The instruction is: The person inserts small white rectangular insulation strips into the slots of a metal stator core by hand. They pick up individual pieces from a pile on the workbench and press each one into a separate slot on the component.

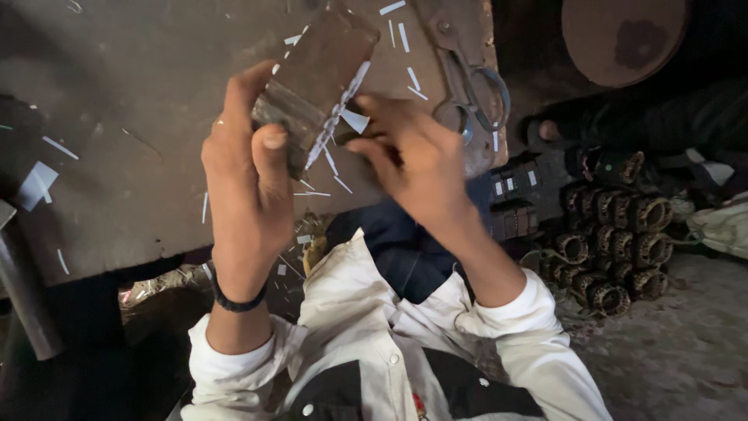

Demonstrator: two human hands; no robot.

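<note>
A dark, worn work table (132, 156) strewn with white paper slivers fills the view, its edges cut off. The left hand (245, 168) grips a brown rectangular block (315, 74) above it, thumb pressed on the near end. The right hand (417, 168), blurred, pinches something at the block's edge; what it holds is hard to make out. Scissors (475, 97) lie beside it.

Scissors (475, 97) on the dark worktable (132, 117), stacked bangles (615, 242) on the floor.

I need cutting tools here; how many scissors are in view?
1. The scissors lie on the dark work board, just beyond the right hand. Others may be hidden.
</note>
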